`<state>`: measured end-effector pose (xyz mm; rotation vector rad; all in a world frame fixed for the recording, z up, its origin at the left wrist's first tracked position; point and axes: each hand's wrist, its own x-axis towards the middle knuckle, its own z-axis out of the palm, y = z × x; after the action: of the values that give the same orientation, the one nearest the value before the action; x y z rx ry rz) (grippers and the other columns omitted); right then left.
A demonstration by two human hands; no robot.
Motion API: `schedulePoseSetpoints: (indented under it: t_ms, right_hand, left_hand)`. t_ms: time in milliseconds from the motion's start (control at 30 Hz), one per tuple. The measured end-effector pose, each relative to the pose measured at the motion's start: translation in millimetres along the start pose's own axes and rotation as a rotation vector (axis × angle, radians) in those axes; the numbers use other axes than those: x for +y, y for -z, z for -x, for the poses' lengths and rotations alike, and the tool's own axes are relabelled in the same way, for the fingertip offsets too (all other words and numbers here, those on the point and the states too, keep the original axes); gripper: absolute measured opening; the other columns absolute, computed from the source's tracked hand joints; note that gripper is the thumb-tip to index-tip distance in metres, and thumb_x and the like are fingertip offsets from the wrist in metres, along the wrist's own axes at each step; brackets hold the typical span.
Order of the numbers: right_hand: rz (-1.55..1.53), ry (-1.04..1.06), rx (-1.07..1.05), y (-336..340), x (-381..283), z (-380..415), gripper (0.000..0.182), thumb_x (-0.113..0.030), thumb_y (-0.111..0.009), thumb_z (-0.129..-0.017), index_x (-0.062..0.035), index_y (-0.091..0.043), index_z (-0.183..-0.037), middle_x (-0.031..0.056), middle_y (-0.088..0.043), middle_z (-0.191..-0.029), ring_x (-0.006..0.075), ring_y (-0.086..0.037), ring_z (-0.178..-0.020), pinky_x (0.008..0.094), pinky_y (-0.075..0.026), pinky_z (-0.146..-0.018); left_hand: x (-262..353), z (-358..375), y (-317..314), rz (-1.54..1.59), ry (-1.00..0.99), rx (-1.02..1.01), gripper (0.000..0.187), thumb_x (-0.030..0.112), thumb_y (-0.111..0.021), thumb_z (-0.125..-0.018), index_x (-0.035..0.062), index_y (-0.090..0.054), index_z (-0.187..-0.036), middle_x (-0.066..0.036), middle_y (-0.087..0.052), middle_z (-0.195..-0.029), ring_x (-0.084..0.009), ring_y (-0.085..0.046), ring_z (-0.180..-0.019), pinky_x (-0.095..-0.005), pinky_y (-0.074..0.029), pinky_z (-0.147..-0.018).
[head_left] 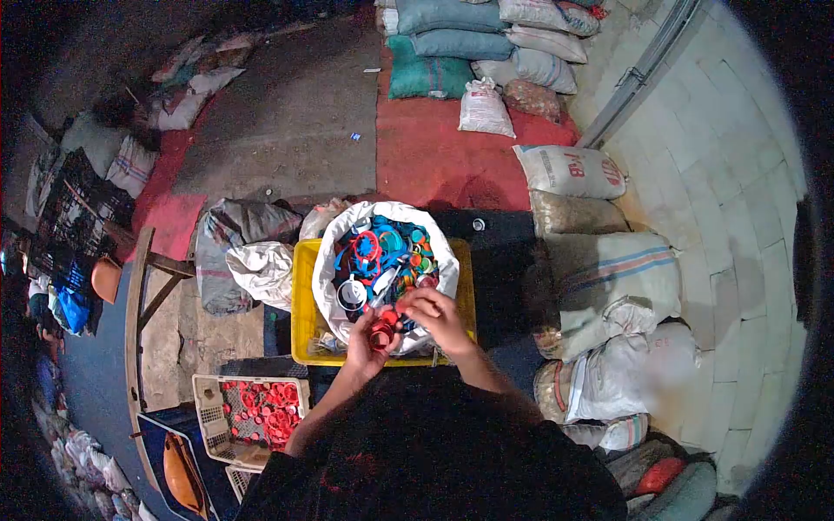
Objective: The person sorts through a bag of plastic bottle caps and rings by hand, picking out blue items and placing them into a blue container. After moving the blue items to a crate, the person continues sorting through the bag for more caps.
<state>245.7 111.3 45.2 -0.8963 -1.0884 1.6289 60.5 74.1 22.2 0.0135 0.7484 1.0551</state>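
Note:
My left hand is curled round several red plastic caps at the near rim of a white sack. Just to its right, my right hand has bent fingers, with a red cap at the fingertips. The sack's mouth is rolled wide open, showing a heap of mixed plastic caps in blue, red, green and orange. A white ring-shaped lid lies on the left of the heap. Around the sack stands a yellow crate.
A beige basket holding red caps stands at lower left, beside a wooden frame. Filled sacks line the wall on the right, and more sacks are stacked at the back. A grey sack leans left of the crate.

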Motion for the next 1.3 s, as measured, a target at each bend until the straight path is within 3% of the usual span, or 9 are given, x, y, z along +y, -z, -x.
schedulePoseSetpoints:
  t_ms: [233, 367, 500, 667, 800, 933, 1033, 1167, 1300]
  right_hand:
    - [0.983, 0.502, -0.295, -39, -24, 6, 0.018, -0.012, -0.076, -0.082, -0.0056, -0.072, -0.099, 0.0097, -0.069, -0.110, 0.0281, -0.065, -0.105, 0.0403, -0.050, -0.093]
    - [0.750, 0.377, -0.296, -33, -21, 7, 0.022, -0.016, -0.073, -0.087, -0.0044, -0.071, -0.105, 0.0109, -0.066, -0.117, 0.0313, -0.064, -0.109, 0.0410, -0.050, -0.093]
    - [1.006, 0.385, -0.032, 1, -12, -8, 0.018, -0.014, -0.068, -0.088, -0.0043, -0.069, -0.104, 0.0107, -0.068, -0.112, 0.0319, -0.064, -0.106, 0.0415, -0.050, -0.093]
    - [1.141, 0.464, -0.454, -2, 14, -22, 0.033, -0.015, -0.070, -0.087, -0.0113, -0.068, -0.119, 0.0092, -0.058, -0.136, 0.0299, -0.053, -0.128, 0.0450, -0.044, -0.104]
    - [1.424, 0.426, -0.583, -7, 28, -47, 0.045, -0.027, -0.070, -0.087, -0.0208, -0.063, -0.131, 0.0059, -0.041, -0.155, 0.0278, -0.028, -0.148, 0.0568, -0.024, -0.116]
    - [1.567, 0.512, -0.482, 4, 24, -85, 0.022, -0.024, -0.070, -0.084, -0.0100, -0.072, -0.101, 0.0083, -0.057, -0.137, 0.0297, -0.039, -0.140, 0.0518, -0.026, -0.117]
    - [1.496, 0.513, -0.360, 14, 4, -93, 0.020, -0.021, -0.072, -0.082, -0.0088, -0.073, -0.097, 0.0087, -0.060, -0.131, 0.0305, -0.044, -0.134, 0.0504, -0.030, -0.115]
    - [1.412, 0.371, -0.286, -10, -4, -92, 0.023, -0.019, -0.069, -0.083, -0.0076, -0.072, -0.102, 0.0089, -0.062, -0.127, 0.0285, -0.052, -0.125, 0.0472, -0.040, -0.106]
    - [1.210, 0.519, -0.462, -50, 22, -85, 0.042, -0.019, -0.069, -0.082, -0.0105, -0.065, -0.124, 0.0130, -0.058, -0.133, 0.0336, -0.051, -0.125, 0.0481, -0.039, -0.107]
  left_hand:
    - [-4, -3, 0, 0.003, 0.003, 0.031, 0.039, 0.046, -0.050, -0.102, 0.0102, -0.063, -0.112, -0.004, -0.068, -0.101, -0.0153, -0.066, -0.086, -0.0312, -0.056, -0.066]
    - [3, 12, 2, -0.033, -0.018, 0.081, 0.030, 0.040, -0.053, -0.100, 0.0122, -0.064, -0.100, -0.001, -0.068, -0.094, -0.0108, -0.062, -0.072, -0.0237, -0.048, -0.055]
    - [8, 22, 36, 0.032, -0.088, 0.060, 0.021, 0.029, -0.054, -0.098, 0.0105, -0.061, -0.094, -0.006, -0.067, -0.097, -0.0128, -0.060, -0.074, -0.0213, -0.041, -0.050]
    - [11, 40, 51, 0.018, -0.116, 0.149, 0.018, 0.027, -0.054, -0.098, 0.0117, -0.057, -0.089, -0.008, -0.066, -0.104, -0.0141, -0.060, -0.077, -0.0217, -0.042, -0.050]
    - [9, 35, 57, 0.069, -0.125, 0.103, 0.017, 0.025, -0.053, -0.097, 0.0087, -0.056, -0.092, -0.009, -0.066, -0.102, -0.0177, -0.061, -0.081, -0.0224, -0.042, -0.052]
    - [12, 42, 47, 0.041, -0.120, 0.131, 0.017, 0.025, -0.053, -0.097, 0.0087, -0.056, -0.092, -0.010, -0.065, -0.103, -0.0181, -0.060, -0.081, -0.0222, -0.042, -0.053]
    - [10, 40, 55, 0.060, -0.141, 0.107, 0.018, 0.025, -0.053, -0.097, 0.0090, -0.056, -0.091, -0.009, -0.066, -0.103, -0.0181, -0.060, -0.082, -0.0218, -0.042, -0.052]
    - [7, 38, 60, 0.094, -0.117, 0.101, 0.018, 0.026, -0.053, -0.097, 0.0093, -0.056, -0.090, -0.009, -0.066, -0.101, -0.0182, -0.060, -0.082, -0.0211, -0.041, -0.051]
    - [10, 37, 56, 0.087, -0.100, 0.127, 0.018, 0.025, -0.053, -0.097, 0.0090, -0.057, -0.090, -0.009, -0.067, -0.101, -0.0186, -0.061, -0.083, -0.0213, -0.043, -0.051]
